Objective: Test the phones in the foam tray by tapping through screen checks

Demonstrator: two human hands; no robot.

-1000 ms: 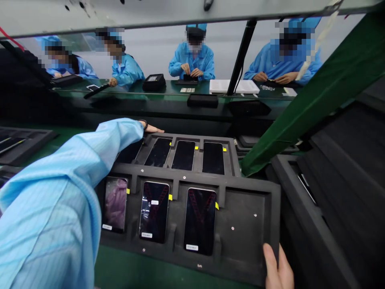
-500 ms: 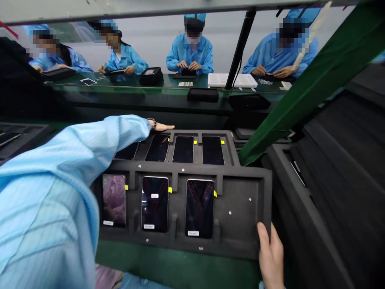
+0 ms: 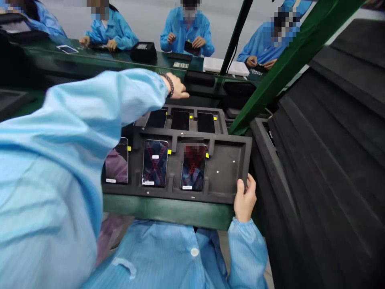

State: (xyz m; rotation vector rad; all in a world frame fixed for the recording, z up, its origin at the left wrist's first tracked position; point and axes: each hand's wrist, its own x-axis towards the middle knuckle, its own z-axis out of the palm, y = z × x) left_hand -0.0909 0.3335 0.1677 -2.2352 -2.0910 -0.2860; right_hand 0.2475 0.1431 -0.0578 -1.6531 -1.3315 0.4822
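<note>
Near tabletop: in the head view we see green surface (image 3: 168,211) along the near edge of the black front tray (image 3: 246,154).
Front tray: three phones (image 3: 155,168) lie apart in its compartments, each with a yellow tab at its side; the rightmost compartment shows two pale dots.
Back tray (image 3: 224,120): just beyond, with more dark phones; our left sleeve (image 3: 90,120) covers part of both trays.
Right hand (image 3: 245,200): our fingers grip the front tray's right side, near its lower corner.
Left hand (image 3: 177,87): stretched past the back tray, bracelet (image 3: 170,85) at the wrist; the palm is hidden, so we cannot tell whether the fingers hold anything.
Far tabletop (image 3: 197,64): green, carrying a black case (image 3: 143,52) and a white tray (image 3: 211,65); four co-workers in blue sit behind it.
Room: pale wall (image 3: 144,16), slanting green post (image 3: 278,72), black stack (image 3: 333,152) to our right.
</note>
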